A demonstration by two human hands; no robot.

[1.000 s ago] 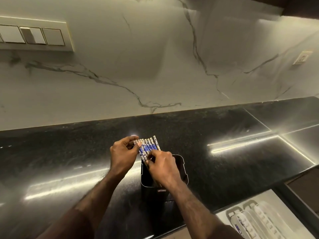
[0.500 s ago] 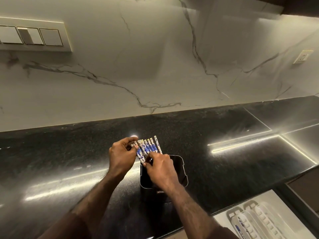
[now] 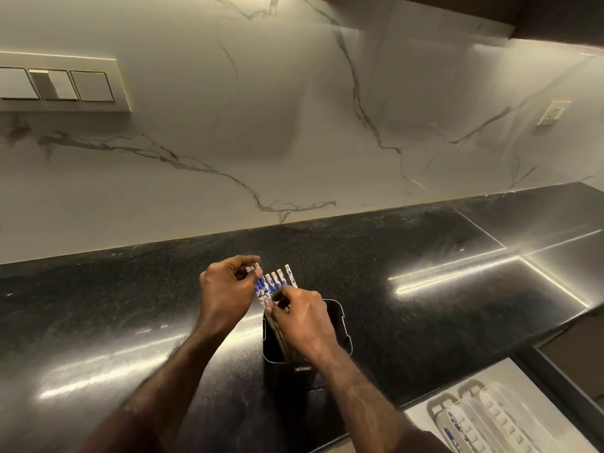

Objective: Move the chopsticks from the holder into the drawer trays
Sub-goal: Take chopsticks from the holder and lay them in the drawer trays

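A black square holder (image 3: 340, 341) stands on the dark counter, with several blue-and-white patterned chopsticks (image 3: 281, 281) fanned out of its far left corner. My left hand (image 3: 225, 292) pinches the top ends of the leftmost chopsticks. My right hand (image 3: 302, 318) reaches over the holder's mouth, its fingers closed around the shafts of the chopsticks lower down. At the bottom right, white drawer trays (image 3: 500, 420) lie in an open drawer, one with a patterned chopstick (image 3: 459, 431) in it.
The polished black counter (image 3: 425, 315) runs left to right, backed by a white marble wall. A switch panel (image 3: 62, 83) is on the wall at upper left and a socket (image 3: 554, 112) at right. The counter's front edge borders the open drawer.
My left hand has pulled a couple of chopsticks leftward, away from the rest of the fan. My right hand has stayed on the shafts over the holder.
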